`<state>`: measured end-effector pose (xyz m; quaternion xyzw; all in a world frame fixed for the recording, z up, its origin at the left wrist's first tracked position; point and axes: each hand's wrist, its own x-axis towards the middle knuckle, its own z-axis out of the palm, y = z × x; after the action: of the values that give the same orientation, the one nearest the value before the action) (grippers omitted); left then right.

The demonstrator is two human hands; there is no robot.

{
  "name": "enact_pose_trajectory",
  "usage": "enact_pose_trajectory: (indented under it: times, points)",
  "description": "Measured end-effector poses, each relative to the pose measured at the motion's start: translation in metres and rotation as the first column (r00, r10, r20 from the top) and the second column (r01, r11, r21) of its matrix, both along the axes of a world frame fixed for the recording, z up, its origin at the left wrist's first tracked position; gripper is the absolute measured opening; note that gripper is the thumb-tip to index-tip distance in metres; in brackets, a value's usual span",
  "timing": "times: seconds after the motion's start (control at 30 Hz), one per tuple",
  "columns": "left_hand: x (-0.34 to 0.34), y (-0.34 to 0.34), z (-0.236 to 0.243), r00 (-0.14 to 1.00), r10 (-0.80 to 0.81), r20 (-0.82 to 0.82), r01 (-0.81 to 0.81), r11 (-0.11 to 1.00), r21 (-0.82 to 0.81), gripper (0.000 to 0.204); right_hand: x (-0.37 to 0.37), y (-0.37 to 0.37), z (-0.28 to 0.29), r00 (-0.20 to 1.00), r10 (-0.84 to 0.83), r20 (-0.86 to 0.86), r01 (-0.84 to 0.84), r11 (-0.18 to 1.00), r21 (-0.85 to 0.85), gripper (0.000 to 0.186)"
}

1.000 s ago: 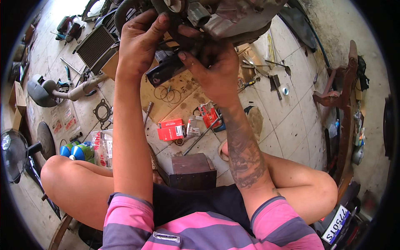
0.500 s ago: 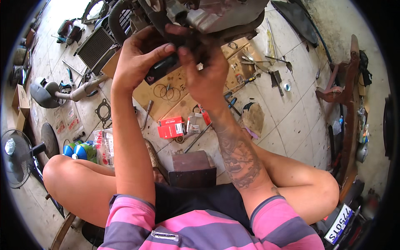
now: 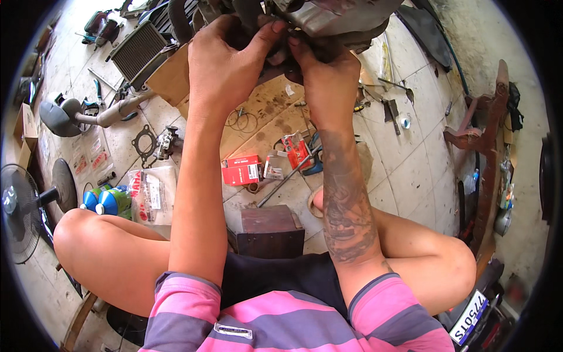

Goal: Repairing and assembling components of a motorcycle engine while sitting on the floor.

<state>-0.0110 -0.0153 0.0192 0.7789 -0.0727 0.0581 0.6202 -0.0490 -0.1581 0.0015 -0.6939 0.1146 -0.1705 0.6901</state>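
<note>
A grimy engine (image 3: pixel 319 29) spans twelve o'clock, cut off by the top edge. Its scuffed silver-grey casing (image 3: pixel 346 14), rounded underneath, faces toward one o'clock; a thick dark hose (image 3: pixel 249 10) runs down just short of twelve. The blackened underside is shadowed, partly hidden by the hands (image 3: pixel 226 64) touching it.
</note>
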Motion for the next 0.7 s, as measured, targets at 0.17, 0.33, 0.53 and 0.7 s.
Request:
enact_pose_trajectory:
  times: [0.17,0.33,0.53,0.7]
  points:
    - [-0.003,-0.010,-0.007,0.994,0.094,0.057,-0.097,0.994,0.056,0.030,0.005,0.000,0.002,1.000,-0.007,0.027,0.008,1.000,-0.013,0.027]
    - [-0.002,-0.009,-0.001,1.000,0.010,-0.009,-0.010,0.999,-0.045,0.026,0.002,0.003,0.009,1.000,0.005,-0.020,-0.008,0.985,-0.174,0.023]
    - [-0.017,-0.021,0.021,0.979,0.188,-0.076,-0.186,0.982,0.043,0.027,0.005,0.002,0.016,0.997,0.074,-0.035,-0.070,0.991,0.111,0.020]
    - [-0.011,-0.011,0.025,0.994,0.075,-0.076,-0.086,0.986,-0.146,0.026,0.009,-0.002,0.011,0.993,0.099,0.056,-0.102,0.994,0.044,0.028]
